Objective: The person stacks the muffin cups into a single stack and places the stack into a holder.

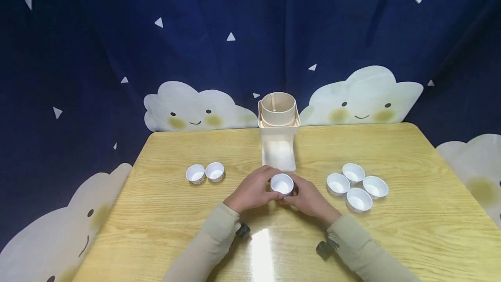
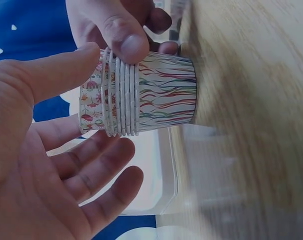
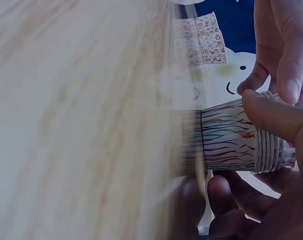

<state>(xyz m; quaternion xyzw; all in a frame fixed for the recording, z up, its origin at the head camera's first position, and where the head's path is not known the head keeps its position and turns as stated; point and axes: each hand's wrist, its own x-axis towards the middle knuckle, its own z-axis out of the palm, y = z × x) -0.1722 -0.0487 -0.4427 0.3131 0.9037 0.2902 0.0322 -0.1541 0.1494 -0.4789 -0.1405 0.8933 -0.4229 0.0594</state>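
A stack of paper cups stands upright on the table between both hands, just in front of the cream plastic holder. Its lowest cup has wavy coloured stripes, and several rims sit close together above it. At the top, a flowered paper cup rises above the other rims; the head view shows its white inside. My left hand pinches this flowered cup between thumb and forefinger, its other fingers spread loosely. My right hand grips the stack, thumb across the rims and fingers around the far side.
The cream plastic holder stands at the back middle, with a round cylinder in its top. Two paper cups sit side by side to the left. On the right, several more paper cups are clustered on the wooden table.
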